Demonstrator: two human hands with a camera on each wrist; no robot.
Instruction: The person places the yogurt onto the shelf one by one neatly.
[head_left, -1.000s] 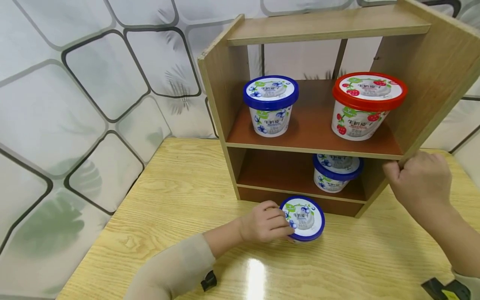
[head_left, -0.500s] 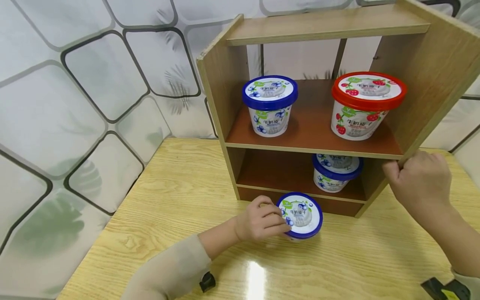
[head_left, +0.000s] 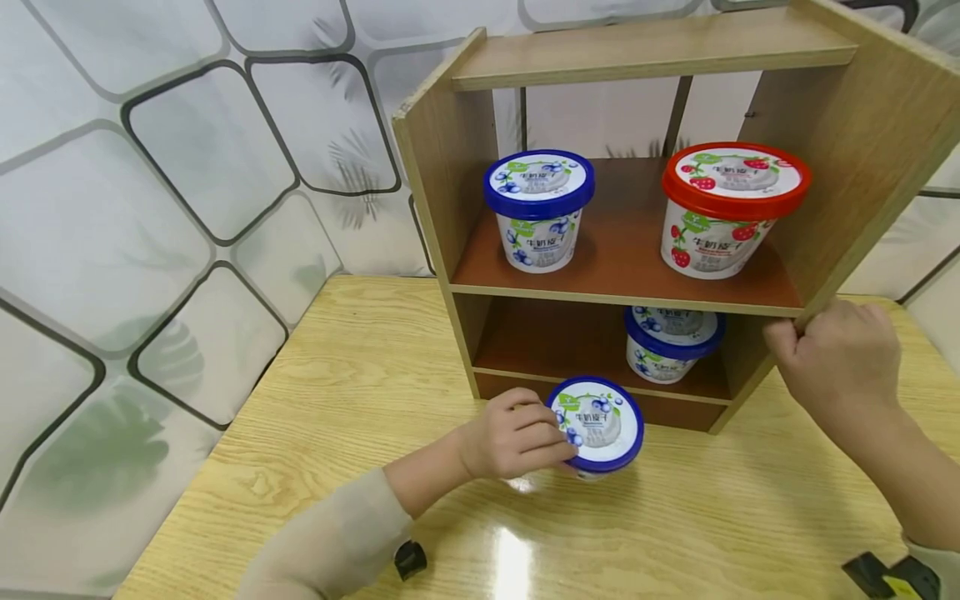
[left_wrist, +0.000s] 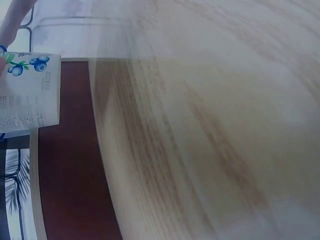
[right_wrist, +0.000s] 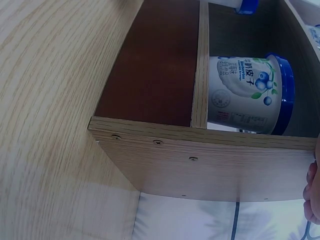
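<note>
My left hand (head_left: 516, 435) grips a white ice-cream tub (head_left: 602, 417) by its left side. This tub has a blue rim and blueberries on its lid. In the left wrist view the tub's base (left_wrist: 47, 95) hangs above the tabletop, in front of the shelf's dark red bottom board. My right hand (head_left: 846, 357) holds the front edge of the right side panel of the wooden shelf (head_left: 862, 167), level with the middle board; its fingers are partly hidden behind the panel.
The upper level bears a blue-lidded blueberry tub (head_left: 540, 221) at left and a larger red-lidded strawberry tub (head_left: 720, 225) at right. Another blueberry tub (right_wrist: 245, 95) stands at the right of the lower level. The shelf stands on a wood-grain table (head_left: 315, 400) before a patterned cloth (head_left: 172, 183).
The left hand and its tub have moved slightly left and up, away from the tabletop. The right hand keeps its hold on the side panel.
</note>
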